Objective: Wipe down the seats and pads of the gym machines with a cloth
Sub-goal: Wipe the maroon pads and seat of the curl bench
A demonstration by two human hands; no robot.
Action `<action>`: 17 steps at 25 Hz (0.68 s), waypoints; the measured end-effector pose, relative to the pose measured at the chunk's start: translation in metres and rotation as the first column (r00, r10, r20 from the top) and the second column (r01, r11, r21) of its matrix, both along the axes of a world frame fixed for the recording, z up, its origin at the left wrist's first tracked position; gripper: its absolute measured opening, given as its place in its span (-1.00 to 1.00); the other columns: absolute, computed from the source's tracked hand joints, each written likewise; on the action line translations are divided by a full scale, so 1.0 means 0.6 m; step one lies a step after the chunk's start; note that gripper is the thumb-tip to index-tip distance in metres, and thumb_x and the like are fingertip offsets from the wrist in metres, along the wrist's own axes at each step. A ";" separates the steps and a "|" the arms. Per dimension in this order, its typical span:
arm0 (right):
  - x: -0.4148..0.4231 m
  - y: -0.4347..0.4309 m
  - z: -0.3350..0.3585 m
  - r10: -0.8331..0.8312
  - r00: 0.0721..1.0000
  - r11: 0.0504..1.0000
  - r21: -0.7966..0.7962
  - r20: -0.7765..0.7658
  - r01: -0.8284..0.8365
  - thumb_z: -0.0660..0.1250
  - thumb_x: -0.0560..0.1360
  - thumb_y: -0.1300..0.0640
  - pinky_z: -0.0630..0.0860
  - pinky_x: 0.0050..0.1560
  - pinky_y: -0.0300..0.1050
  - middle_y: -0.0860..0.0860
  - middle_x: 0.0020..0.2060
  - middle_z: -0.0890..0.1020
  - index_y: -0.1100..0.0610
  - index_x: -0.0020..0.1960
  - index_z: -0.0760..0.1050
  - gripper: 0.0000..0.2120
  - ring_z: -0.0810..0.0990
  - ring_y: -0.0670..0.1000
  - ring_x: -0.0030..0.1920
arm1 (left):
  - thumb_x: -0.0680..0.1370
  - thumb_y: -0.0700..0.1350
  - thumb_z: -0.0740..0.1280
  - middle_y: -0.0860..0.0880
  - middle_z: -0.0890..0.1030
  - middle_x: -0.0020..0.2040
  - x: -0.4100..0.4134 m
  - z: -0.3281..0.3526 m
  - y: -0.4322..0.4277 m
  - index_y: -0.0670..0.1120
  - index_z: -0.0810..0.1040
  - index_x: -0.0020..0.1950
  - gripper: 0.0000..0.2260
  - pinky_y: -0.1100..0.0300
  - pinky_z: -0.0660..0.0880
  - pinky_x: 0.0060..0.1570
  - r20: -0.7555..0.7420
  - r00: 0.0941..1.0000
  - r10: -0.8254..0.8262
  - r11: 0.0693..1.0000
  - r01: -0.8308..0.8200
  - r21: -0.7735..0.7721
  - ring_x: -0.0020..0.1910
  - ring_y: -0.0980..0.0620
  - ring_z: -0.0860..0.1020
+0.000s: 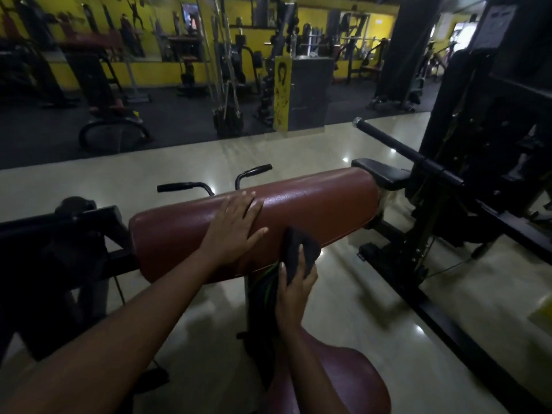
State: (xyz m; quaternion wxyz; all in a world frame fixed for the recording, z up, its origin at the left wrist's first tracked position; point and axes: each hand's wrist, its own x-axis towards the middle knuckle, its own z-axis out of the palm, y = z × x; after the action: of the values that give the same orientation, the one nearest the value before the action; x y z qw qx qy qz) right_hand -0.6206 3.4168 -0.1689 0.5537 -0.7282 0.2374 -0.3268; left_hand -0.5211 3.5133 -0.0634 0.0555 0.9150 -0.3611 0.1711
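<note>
Reddish-brown pad with fine leather grain; maroon seat; black cloth. Black machine frame and black handles. Glossy pale cream floor, dark grey rubber mat beyond. Yellow walls. Yellow panel with black figure drawing. Thin green stripes on dark fabric under pad.

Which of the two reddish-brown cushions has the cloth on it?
The long upper pad: the right hand holds the black cloth against its near edge and the left hand lies flat on top. The lower seat has no cloth.
</note>
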 end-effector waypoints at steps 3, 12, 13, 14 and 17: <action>-0.042 -0.056 0.036 0.148 0.988 0.925 -0.358 0.034 -0.126 0.20 0.55 0.03 0.09 0.34 -0.37 0.17 0.47 0.12 -0.07 0.48 0.15 -0.47 0.14 0.09 0.45 | 0.52 0.17 -0.05 -0.12 0.28 0.48 -0.078 -0.034 0.027 -0.12 0.23 0.48 -0.40 0.09 -0.16 0.48 -0.089 0.995 0.040 0.948 -0.066 -0.310 0.51 -0.05 0.15; 0.090 -0.208 0.121 0.566 0.778 -0.311 -0.945 -0.272 -0.104 0.33 0.39 0.14 0.05 0.40 0.15 0.14 0.45 0.12 -0.12 0.41 0.24 -0.36 0.13 0.22 0.44 | 0.50 0.17 0.01 0.14 0.28 0.38 -0.243 -0.128 -0.016 -0.04 0.27 0.46 -0.43 0.24 0.15 0.41 -0.430 0.848 0.309 0.375 -0.524 -0.765 0.44 0.11 0.24; 0.112 -0.220 0.123 0.576 0.743 -0.425 -0.901 -0.341 -0.084 0.34 0.38 0.12 0.01 0.42 0.20 0.13 0.47 0.11 -0.13 0.43 0.23 -0.34 0.10 0.22 0.45 | 0.48 0.19 0.01 0.11 0.30 0.39 -0.253 -0.135 -0.030 -0.04 0.28 0.46 -0.41 0.22 0.19 0.40 -0.476 0.805 0.353 0.277 -0.576 -0.769 0.43 0.08 0.27; 0.131 -0.224 0.123 0.590 0.717 -0.489 -0.871 -0.371 -0.049 0.33 0.39 0.07 -0.04 0.43 0.23 0.11 0.48 0.10 -0.15 0.43 0.23 -0.35 0.08 0.22 0.46 | 0.48 0.20 0.01 0.06 0.32 0.40 -0.259 -0.141 -0.044 -0.05 0.28 0.45 -0.40 0.15 0.22 0.42 -0.511 0.766 0.389 0.190 -0.610 -0.770 0.42 0.05 0.28; 0.162 -0.186 0.119 0.656 0.631 -0.588 -0.805 -0.413 0.084 0.24 0.43 -0.09 -0.11 0.41 0.26 0.08 0.47 0.16 -0.17 0.41 0.28 -0.46 0.08 0.23 0.45 | 0.56 0.12 0.11 -0.04 0.30 0.45 -0.276 -0.147 -0.072 -0.04 0.24 0.47 -0.49 -0.03 0.22 0.43 -0.610 0.659 0.441 -0.010 -0.676 -0.737 0.46 0.00 0.24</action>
State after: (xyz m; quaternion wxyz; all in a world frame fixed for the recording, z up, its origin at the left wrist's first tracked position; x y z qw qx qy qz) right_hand -0.5235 3.3053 -0.0974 -0.2016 -0.7483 -0.5638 -0.2856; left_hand -0.6866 3.4701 -0.1518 0.5431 0.7665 0.2214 0.2618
